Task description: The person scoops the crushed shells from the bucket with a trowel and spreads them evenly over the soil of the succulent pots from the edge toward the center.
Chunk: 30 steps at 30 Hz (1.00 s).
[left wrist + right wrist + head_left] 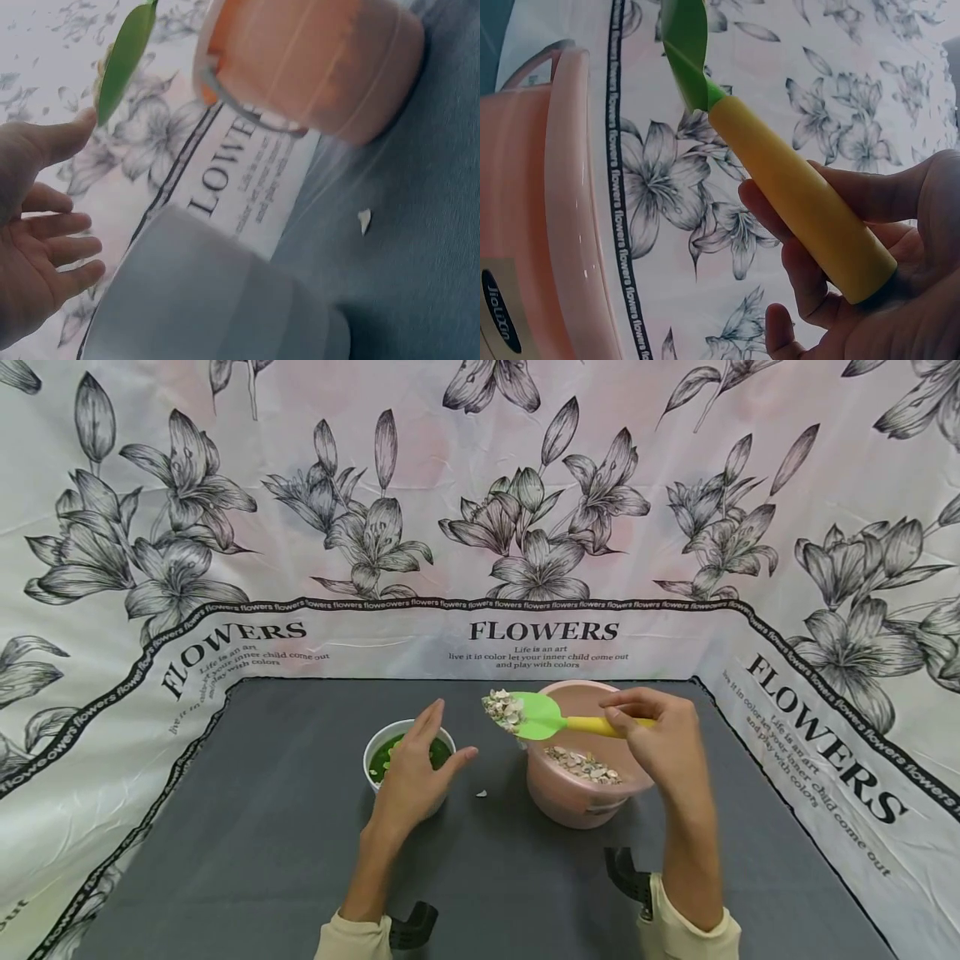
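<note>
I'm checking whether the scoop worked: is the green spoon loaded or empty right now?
Loaded. The green spoon carries a heap of pale shell pieces on its blade, held by the right hand above the pink bucket.

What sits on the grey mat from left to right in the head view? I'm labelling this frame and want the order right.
White bowl under the left hand → small loose shell chip → green scoop blade heaped with shells → pink bucket → right hand gripping the scoop's yellow handle.
</note>
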Tool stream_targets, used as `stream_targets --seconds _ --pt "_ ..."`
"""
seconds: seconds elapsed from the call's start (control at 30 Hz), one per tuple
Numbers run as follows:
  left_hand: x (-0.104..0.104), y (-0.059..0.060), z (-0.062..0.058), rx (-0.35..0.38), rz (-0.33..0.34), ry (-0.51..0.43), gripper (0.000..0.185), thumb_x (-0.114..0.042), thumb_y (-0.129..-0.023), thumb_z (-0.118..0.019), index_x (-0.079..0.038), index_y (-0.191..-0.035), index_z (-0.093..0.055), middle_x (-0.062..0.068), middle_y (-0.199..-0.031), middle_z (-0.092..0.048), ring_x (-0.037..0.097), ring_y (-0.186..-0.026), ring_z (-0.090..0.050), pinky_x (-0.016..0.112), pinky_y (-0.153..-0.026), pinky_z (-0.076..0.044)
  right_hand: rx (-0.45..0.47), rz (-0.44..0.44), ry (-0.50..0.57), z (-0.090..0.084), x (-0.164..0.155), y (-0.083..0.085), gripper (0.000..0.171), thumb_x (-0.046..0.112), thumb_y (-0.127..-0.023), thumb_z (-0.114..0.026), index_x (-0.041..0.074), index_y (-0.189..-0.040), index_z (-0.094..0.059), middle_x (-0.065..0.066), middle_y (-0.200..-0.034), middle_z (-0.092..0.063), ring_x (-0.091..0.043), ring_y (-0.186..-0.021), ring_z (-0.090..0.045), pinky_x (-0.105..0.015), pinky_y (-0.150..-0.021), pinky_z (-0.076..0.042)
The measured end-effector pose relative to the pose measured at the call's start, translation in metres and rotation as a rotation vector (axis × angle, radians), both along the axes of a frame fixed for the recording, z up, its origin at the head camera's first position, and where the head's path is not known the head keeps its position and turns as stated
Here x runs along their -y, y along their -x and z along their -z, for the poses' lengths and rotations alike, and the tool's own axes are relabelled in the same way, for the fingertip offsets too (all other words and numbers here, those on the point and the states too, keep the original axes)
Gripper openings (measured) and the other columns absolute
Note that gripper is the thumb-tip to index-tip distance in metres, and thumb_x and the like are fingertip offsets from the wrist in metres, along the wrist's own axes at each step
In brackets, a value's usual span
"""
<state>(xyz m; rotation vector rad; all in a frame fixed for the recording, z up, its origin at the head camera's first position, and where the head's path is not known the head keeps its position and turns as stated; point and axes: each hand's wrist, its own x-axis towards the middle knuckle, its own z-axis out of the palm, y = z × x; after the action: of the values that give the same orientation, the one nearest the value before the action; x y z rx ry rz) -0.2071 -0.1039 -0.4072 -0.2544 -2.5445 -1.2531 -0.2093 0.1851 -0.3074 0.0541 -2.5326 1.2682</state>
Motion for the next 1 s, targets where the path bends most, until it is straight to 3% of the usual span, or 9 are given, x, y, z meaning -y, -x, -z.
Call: stream_targets --seconds 0.43,0.83,1.0 --pt "0.041 -0.006 0.013 0.019 -0.074 0.012 0.088 -0.037 -0.093 -0.080 -0.004 -0.162 -0.037 0.017 -0.167 -0.039 0.039 -0.154 -0.041 0.059 -0.121 -0.041 0.024 -0.049 0.035 0.002 0.023 0.003 0.015 0.009 -0.097 -0.072 0.003 -0.108 -0.081 -0.022 -0.102 -0.080 -0.009 -0.084 -0.066 -0.019 -0.075 -0.051" --pt "0.065 -0.014 0.028 0.069 -0.115 -0.011 0.091 -0.041 -0.093 -0.080 -0.006 -0.163 -0.034 0.015 -0.171 -0.034 0.039 -0.158 -0.034 0.062 -0.124 -0.034 0.057 -0.104 0.075 0.012 0.050 0.008 0.015 0.005 -0.097 -0.069 0.006 -0.105 -0.082 -0.017 -0.099 -0.080 -0.024 -0.090 -0.067 -0.027 -0.073 -0.054" --pt "0.074 -0.017 0.032 0.128 -0.115 0.001 0.104 -0.045 -0.091 -0.081 -0.010 -0.168 -0.021 0.017 -0.173 -0.027 0.042 -0.159 -0.029 0.065 -0.125 -0.031 0.030 -0.160 0.094 0.016 0.059 0.010 0.015 0.001 -0.097 -0.067 0.002 -0.104 -0.081 -0.020 -0.100 -0.079 -0.029 -0.090 -0.071 -0.028 -0.074 -0.057"
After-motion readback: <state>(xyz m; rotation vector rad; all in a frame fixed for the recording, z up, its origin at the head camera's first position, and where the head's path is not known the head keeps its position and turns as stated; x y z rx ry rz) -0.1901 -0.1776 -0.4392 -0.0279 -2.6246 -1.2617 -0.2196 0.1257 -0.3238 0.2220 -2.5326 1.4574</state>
